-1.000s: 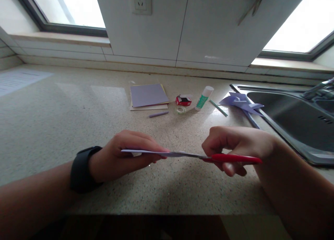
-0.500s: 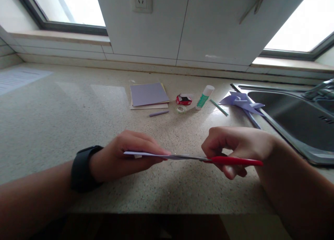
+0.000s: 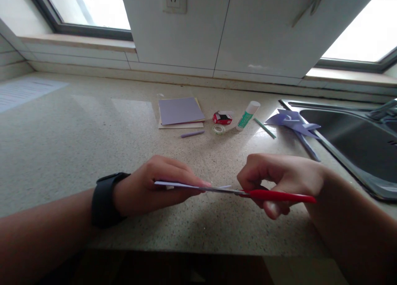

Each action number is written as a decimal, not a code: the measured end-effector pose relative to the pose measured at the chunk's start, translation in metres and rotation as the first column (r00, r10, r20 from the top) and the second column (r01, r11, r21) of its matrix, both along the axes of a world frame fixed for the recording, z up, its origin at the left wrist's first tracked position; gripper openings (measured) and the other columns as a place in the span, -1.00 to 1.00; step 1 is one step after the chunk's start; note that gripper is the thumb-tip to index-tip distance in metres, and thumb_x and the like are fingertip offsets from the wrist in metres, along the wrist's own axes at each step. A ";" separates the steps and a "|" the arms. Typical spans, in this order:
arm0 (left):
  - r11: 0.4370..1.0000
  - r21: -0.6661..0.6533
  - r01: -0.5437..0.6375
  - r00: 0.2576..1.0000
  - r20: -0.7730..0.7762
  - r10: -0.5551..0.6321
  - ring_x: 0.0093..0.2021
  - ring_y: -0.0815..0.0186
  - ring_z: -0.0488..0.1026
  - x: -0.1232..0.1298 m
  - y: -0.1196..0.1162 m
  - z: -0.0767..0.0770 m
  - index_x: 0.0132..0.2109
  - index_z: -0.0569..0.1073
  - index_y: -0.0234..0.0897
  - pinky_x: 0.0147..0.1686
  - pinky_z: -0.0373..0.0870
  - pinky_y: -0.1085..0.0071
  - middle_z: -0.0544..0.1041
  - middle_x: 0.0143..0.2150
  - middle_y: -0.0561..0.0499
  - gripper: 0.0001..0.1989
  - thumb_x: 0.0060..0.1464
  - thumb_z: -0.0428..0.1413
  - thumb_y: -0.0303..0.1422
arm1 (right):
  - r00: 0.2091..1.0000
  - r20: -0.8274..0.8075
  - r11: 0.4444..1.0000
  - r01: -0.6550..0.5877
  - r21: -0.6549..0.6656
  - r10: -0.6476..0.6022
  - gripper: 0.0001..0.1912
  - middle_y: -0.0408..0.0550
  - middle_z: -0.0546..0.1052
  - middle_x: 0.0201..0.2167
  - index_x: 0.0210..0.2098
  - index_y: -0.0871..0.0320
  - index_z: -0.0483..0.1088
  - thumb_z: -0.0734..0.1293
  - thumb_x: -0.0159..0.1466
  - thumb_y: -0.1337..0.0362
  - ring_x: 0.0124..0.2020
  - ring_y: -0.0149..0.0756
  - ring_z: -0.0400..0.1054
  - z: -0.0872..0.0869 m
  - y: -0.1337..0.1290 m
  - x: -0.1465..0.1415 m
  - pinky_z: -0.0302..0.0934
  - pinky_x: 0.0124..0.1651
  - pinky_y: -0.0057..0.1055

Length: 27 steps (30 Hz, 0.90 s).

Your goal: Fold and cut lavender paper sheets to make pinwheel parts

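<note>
Between the thumb and fingers of my left hand [image 3: 161, 188] is a light purple sheet of paper [image 3: 176, 185], seen almost edge-on above the counter. My right hand [image 3: 276, 179] grips a pair of scissors [image 3: 279, 195] by the red handles. The metal blades point left and reach the paper close to my left fingertips; a sliver of paper shows beyond the fingers, along the blades. How far any cut runs is hidden by this edge-on angle.
Farther back on the speckled counter [image 3: 77, 153] lie a stack of paper squares [image 3: 181, 110], a purple stick [image 3: 192, 134], a small red box [image 3: 222, 118], a tape roll [image 3: 218, 129], a glue stick [image 3: 248, 115] and a green stick [image 3: 265, 128]. A purple pinwheel [image 3: 291, 122] rests by the sink [image 3: 350, 140].
The view has shifted slightly, so the counter items sit a little farther right. The scissors tilt a bit more against the paper, and a paper edge now shows separately above the blades.
</note>
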State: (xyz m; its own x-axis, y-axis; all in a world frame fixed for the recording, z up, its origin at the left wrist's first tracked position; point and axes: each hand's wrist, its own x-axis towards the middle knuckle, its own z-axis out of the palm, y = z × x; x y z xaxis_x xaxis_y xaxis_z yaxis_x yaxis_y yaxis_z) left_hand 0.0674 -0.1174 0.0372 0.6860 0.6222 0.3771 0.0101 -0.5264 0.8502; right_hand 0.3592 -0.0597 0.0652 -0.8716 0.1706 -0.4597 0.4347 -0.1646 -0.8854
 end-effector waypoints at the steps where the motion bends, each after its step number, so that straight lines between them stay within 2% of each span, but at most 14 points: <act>1: 1.000 -0.004 0.002 1.000 0.003 -0.002 -0.29 0.34 0.58 0.000 0.000 0.000 0.04 0.58 -0.26 -0.29 0.48 0.50 0.66 -0.22 -0.12 -0.73 0.21 0.16 -0.54 | 1.000 -0.005 1.000 -0.001 0.000 0.001 -0.58 -0.17 0.47 -0.66 -0.44 0.27 0.45 0.56 0.05 0.02 -0.73 -0.52 0.28 0.000 0.000 0.000 0.17 -0.69 -0.65; 13: 0.999 -0.032 0.013 1.000 0.001 -0.013 -0.30 0.34 0.58 0.001 0.000 0.000 0.02 0.58 -0.30 -0.30 0.49 0.49 0.66 -0.23 -0.13 -0.76 0.24 0.14 -0.51 | 0.997 -0.030 0.994 -0.069 0.087 0.072 -0.57 -0.20 0.45 -0.68 -0.42 0.26 0.43 0.51 0.13 -0.01 -0.74 -0.53 0.27 0.000 0.003 0.003 0.09 -0.73 -0.68; 20: 0.999 -0.024 -0.022 1.000 0.007 0.022 -0.30 0.36 0.58 0.001 -0.001 0.000 0.02 0.59 -0.32 -0.28 0.50 0.49 0.66 -0.24 -0.12 -0.74 0.21 0.16 -0.55 | 1.000 0.003 0.999 -0.014 0.040 0.014 -0.63 -0.17 0.47 -0.65 -0.44 0.26 0.43 0.54 0.11 0.09 -0.72 -0.51 0.30 -0.002 0.001 0.002 0.18 -0.69 -0.66; 27: 1.000 0.010 -0.016 1.000 0.013 0.016 -0.33 0.36 0.57 0.002 -0.002 -0.001 0.02 0.58 -0.38 -0.34 0.46 0.51 0.65 -0.25 -0.14 -0.74 0.19 0.16 -0.57 | 1.000 -0.006 0.997 0.002 0.078 -0.002 -0.59 -0.21 0.43 -0.70 -0.49 0.25 0.39 0.54 0.09 0.03 -0.75 -0.54 0.24 0.000 -0.004 -0.005 0.12 -0.70 -0.66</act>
State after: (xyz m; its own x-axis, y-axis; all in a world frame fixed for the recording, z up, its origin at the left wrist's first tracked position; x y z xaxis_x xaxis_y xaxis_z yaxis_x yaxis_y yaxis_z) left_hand 0.0698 -0.1192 0.0363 0.6711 0.6292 0.3920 0.0078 -0.5348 0.8450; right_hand 0.3541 -0.0637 0.0655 -0.8741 0.2072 -0.4394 0.4288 -0.0962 -0.8983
